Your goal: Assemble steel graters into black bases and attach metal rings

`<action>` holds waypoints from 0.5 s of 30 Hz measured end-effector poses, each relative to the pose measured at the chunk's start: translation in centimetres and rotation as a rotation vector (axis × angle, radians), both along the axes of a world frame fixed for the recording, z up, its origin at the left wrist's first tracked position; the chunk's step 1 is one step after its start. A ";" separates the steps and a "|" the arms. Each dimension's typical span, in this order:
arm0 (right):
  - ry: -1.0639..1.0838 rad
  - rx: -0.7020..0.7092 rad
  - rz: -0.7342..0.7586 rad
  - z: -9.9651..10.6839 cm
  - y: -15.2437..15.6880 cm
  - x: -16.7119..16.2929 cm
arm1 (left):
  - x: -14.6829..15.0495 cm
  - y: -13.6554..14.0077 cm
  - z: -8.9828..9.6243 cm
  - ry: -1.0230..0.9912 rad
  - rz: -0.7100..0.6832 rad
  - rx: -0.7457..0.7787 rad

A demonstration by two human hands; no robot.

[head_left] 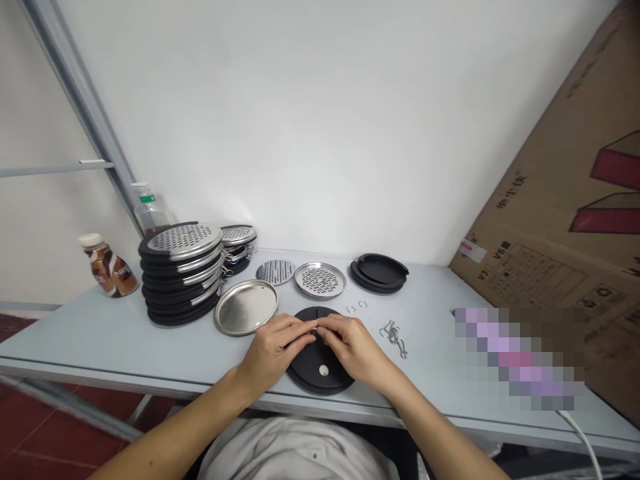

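My left hand [280, 343] and my right hand [353, 347] meet over a round black disc [313, 377] near the table's front edge. Fingertips of both are pinched together on something small, with a glint of metal between them; its shape is mostly hidden. The disc lies flat, with a slot at its far side and a pale round spot [324, 371] near its front. Right of the hands are two small metal rings [351, 309] and a tangle of metal clips [394, 338]. A shallow round metal lid [247, 307] lies just beyond my left hand.
Stacked black-rimmed graters [183, 273] stand at left, a shorter stack [239, 237] behind. A drink bottle [107, 267] stands beside them. Farther back lie a loose grating plate [276, 272], a framed grater plate [320, 280] and black round bases [379, 272]. A large cardboard box [545, 227] leans at right.
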State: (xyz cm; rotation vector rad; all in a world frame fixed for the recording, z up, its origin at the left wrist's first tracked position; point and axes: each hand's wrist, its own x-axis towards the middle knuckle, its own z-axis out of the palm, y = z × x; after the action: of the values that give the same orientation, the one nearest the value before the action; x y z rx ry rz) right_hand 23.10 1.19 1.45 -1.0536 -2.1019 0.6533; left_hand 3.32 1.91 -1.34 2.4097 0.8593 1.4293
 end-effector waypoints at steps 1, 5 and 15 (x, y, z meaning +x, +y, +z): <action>-0.001 0.008 0.001 0.0 0.0 0.0 | 0.1 0.0 0.0 0.000 -0.002 0.010; 0.002 0.017 0.009 -0.1 0.0 -0.1 | 0.1 -0.1 0.0 0.010 0.007 0.027; -0.071 0.067 0.007 -0.4 0.3 0.0 | 0.3 -0.1 -0.5 0.082 0.054 0.110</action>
State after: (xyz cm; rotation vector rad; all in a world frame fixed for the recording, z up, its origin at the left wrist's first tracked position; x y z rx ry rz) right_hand 23.13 1.44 1.05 -1.0463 -2.1735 0.5522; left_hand 3.59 1.77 -1.84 2.5605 0.8933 1.4419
